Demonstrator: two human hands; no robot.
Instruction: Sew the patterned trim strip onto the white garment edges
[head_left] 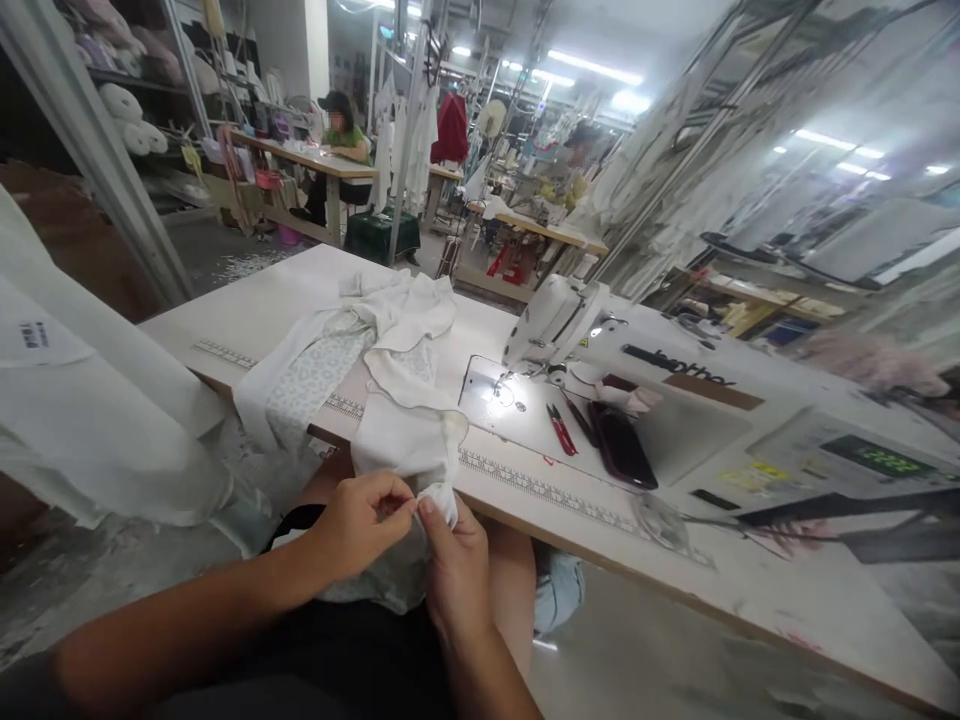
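Observation:
White fabric point(405, 435) hangs over the front edge of the table and down to my lap, with wavy edges and a pale patterned part point(307, 380) lying to its left. My left hand point(360, 525) is closed in a pinch at the fabric's edge, thumb and forefinger together. Close beside it, my right hand point(457, 560) grips a bunched bit of the same white fabric between thumb and fingers. Both hands are just in front of the table edge, above my lap, their fingertips nearly touching.
A sewing machine point(675, 390) stands on the white table point(277, 290), its needle area lit. Red snips point(561, 430) and a dark phone point(621, 443) lie beside it. White cloth point(112, 430) hangs at left. A person point(343, 135) sits at a far table.

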